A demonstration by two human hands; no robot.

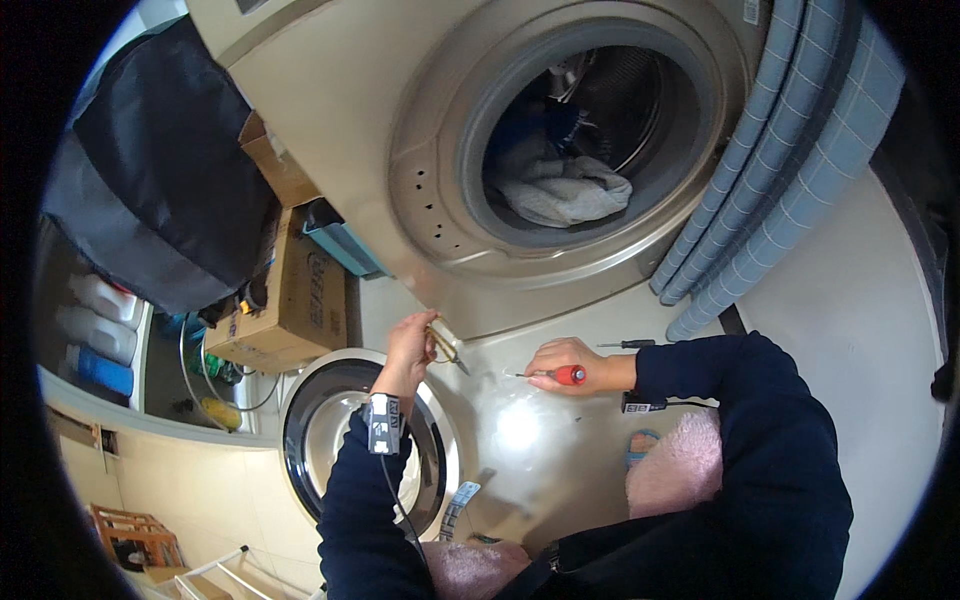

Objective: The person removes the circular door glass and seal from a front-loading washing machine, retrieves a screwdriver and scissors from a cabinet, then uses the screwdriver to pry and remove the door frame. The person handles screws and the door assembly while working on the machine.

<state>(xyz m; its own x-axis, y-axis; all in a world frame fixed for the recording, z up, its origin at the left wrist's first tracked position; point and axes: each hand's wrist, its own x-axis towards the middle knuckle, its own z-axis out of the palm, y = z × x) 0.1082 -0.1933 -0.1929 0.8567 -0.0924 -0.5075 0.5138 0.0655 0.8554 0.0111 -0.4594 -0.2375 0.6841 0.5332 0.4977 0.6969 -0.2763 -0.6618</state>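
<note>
1. Pliers [447, 350]: in your left hand [405, 350], nose angled down and inward over the floor [570, 430]. Your fingers are clamped round the yellow handles, presumably to leave the nose free.
2. Red driver [570, 375]: in your right hand [592, 362], fingers closed on it, shaft pointing left. The tip is too fine to make out. The low, level hold seems chosen for control.
3. Pose: your hands are apart but near each other. Your left forearm passes over the door [316, 430]; your right comes in from the side, elbow bent outward.
4. Black driver [637, 344]: on the floor just beyond your right cuff, probably left there for easy reach.
5. Door: laid flat beside the washer [335, 100], detached, likely for stability.
6. Washer: its opening is uncovered; grey laundry [570, 195] shows inside.
</note>
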